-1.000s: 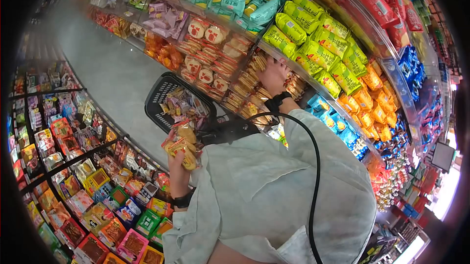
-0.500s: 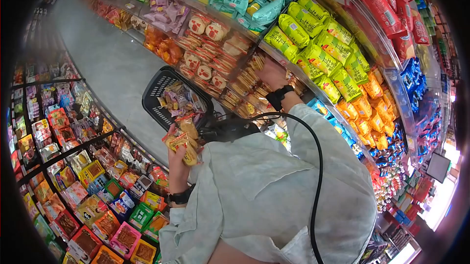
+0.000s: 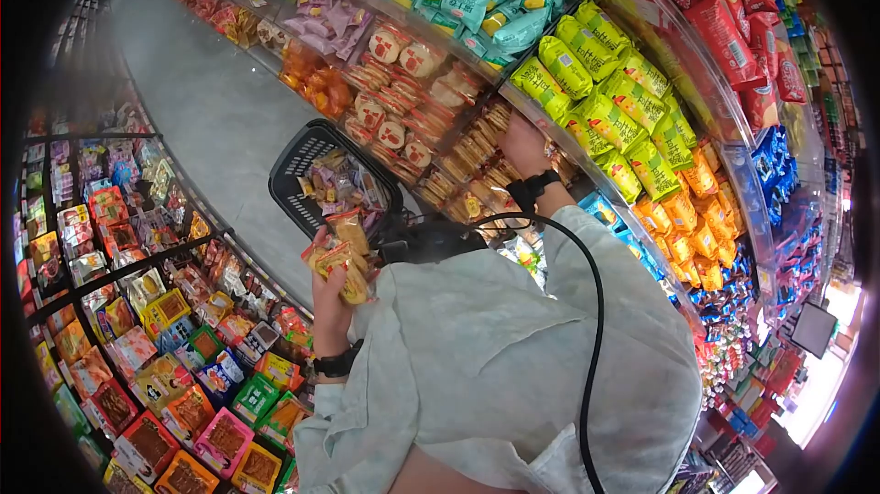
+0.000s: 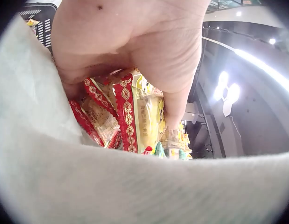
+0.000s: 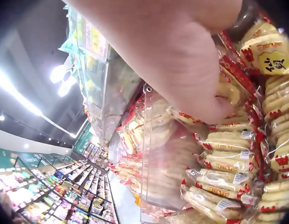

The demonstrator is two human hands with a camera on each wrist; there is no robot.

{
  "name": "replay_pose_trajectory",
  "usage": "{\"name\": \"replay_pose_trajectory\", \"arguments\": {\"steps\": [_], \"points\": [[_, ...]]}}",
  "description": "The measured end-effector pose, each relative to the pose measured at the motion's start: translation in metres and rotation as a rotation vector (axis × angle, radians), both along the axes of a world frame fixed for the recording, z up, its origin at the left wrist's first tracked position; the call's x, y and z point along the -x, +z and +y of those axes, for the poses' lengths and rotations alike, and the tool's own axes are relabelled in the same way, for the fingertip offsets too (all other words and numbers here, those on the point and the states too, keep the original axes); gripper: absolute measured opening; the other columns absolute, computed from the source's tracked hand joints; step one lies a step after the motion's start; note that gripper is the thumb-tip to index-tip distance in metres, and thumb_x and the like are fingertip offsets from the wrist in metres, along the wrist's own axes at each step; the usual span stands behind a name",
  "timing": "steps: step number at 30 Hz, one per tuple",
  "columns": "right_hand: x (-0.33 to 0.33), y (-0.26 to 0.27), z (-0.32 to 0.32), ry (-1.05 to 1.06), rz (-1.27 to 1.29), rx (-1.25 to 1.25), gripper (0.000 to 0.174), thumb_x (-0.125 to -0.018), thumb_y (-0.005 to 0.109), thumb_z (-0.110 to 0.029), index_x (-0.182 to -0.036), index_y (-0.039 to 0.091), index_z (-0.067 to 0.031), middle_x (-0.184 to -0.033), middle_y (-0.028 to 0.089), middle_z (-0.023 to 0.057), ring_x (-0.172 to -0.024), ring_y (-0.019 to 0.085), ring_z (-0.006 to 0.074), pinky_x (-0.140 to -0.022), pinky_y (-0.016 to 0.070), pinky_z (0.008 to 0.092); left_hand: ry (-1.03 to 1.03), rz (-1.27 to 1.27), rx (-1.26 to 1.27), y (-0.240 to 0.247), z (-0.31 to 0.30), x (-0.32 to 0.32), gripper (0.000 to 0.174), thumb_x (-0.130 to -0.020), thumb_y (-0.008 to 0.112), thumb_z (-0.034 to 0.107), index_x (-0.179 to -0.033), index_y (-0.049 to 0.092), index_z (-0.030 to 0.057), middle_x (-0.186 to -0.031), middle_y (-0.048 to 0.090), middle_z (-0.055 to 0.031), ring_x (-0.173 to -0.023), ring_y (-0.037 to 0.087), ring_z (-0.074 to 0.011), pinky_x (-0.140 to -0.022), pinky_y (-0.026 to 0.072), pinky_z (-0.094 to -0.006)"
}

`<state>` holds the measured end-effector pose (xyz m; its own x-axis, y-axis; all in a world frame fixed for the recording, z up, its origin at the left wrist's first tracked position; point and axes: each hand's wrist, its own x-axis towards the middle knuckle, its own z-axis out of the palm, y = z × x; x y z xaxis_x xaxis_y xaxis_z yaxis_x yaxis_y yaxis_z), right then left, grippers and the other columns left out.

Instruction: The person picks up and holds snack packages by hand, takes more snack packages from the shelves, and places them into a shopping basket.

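Observation:
Several clear-and-red wrapped snack packs are gripped in the left hand, beside the black basket's near edge. In the left wrist view the left hand curls round the packs, their red patterned borders showing. The right hand reaches into a shelf bin of wrapped biscuits, its fingertips hidden. Seen from the right wrist, the right hand is down among biscuit packs, thumb bent against one; whether it grips a pack cannot be told.
A black basket holding small wrapped snacks stands by the shelf. Clear dividers edge the bin. Green packs lie above the right hand, and boxed snacks fill the display at lower left. A black cable crosses the sleeve.
The right hand has shifted slightly within the biscuit bin, and its fingers are now hidden. The left hand still holds its packs, slightly higher. The shelves have shifted a little in the head view.

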<state>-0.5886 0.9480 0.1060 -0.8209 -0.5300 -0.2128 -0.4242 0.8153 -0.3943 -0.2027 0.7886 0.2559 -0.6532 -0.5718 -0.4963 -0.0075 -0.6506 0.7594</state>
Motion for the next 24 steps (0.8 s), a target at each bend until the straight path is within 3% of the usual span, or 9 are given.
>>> {"name": "replay_pose_trajectory", "arguments": {"steps": [2,8,12,16,20,23,24], "points": [[0.010,-0.025,0.001,0.068,0.080,-0.012,0.073,-0.080,0.070,-0.020,-0.146,0.045,-0.0033,-0.140,0.055,0.0278,-0.132,0.051,0.0419,-0.108,0.0441,0.0479,-0.008,0.006,0.002,-0.003,-0.001,-0.002,0.087,-0.090,0.073,0.030,-0.159,0.020,0.0191,-0.142,0.051,-0.0148,-0.121,0.062,-0.0314,-0.093,0.0592,-0.0509],[0.001,-0.015,0.000,0.040,0.101,0.009,0.070,-0.082,0.070,-0.016,-0.147,0.046,-0.0082,-0.139,0.055,0.0281,-0.130,0.051,0.0437,-0.107,0.0446,0.0486,-0.018,0.038,0.013,-0.007,-0.007,-0.009,0.087,-0.091,0.071,0.028,-0.160,0.019,0.0179,-0.143,0.051,-0.0158,-0.119,0.063,-0.0323,-0.092,0.0592,-0.0512],[0.000,-0.023,0.010,-0.016,0.133,-0.010,0.081,-0.078,0.079,-0.025,-0.148,0.043,-0.0084,-0.136,0.056,0.0294,-0.128,0.052,0.0451,-0.105,0.0454,0.0498,-0.022,0.043,0.001,-0.005,-0.012,-0.015,0.086,-0.091,0.070,0.028,-0.160,0.019,0.0174,-0.144,0.050,-0.0159,-0.119,0.063,-0.0324,-0.092,0.0592,-0.0509],[-0.013,0.002,0.012,-0.111,0.191,-0.069,0.091,-0.071,0.087,-0.031,-0.147,0.043,-0.0074,-0.144,0.050,0.0276,-0.133,0.046,0.0460,-0.109,0.0381,0.0552,-0.050,0.046,0.001,-0.008,-0.019,-0.024,0.086,-0.091,0.071,0.028,-0.159,0.019,0.0168,-0.144,0.050,-0.0158,-0.119,0.063,-0.0321,-0.092,0.0594,-0.0505],[-0.038,0.004,0.027,-0.234,0.363,-0.030,0.084,-0.072,0.086,-0.032,-0.142,0.049,-0.0058,-0.146,0.046,0.0250,-0.138,0.037,0.0484,-0.113,0.0285,0.0620,-0.053,0.067,-0.009,-0.017,-0.027,-0.036,0.085,-0.092,0.071,0.029,-0.159,0.020,0.0163,-0.145,0.048,-0.0154,-0.121,0.061,-0.0316,-0.092,0.0594,-0.0499],[-0.049,-0.007,0.047,-0.292,0.390,0.031,0.081,-0.072,0.085,-0.029,-0.142,0.047,-0.0114,-0.143,0.047,0.0248,-0.133,0.039,0.0521,-0.108,0.0326,0.0623,-0.073,0.077,-0.014,-0.022,-0.032,-0.043,0.084,-0.092,0.071,0.028,-0.159,0.021,0.0160,-0.147,0.047,-0.0151,-0.123,0.060,-0.0313,-0.093,0.0592,-0.0495],[-0.050,-0.010,0.051,-0.305,0.394,0.012,0.073,-0.074,0.082,-0.026,-0.138,0.050,-0.0116,-0.140,0.049,0.0245,-0.131,0.041,0.0513,-0.107,0.0346,0.0614,-0.083,0.080,-0.013,-0.023,-0.033,-0.045,0.084,-0.092,0.071,0.028,-0.159,0.021,0.0159,-0.148,0.046,-0.0150,-0.124,0.060,-0.0312,-0.093,0.0592,-0.0493]]}}
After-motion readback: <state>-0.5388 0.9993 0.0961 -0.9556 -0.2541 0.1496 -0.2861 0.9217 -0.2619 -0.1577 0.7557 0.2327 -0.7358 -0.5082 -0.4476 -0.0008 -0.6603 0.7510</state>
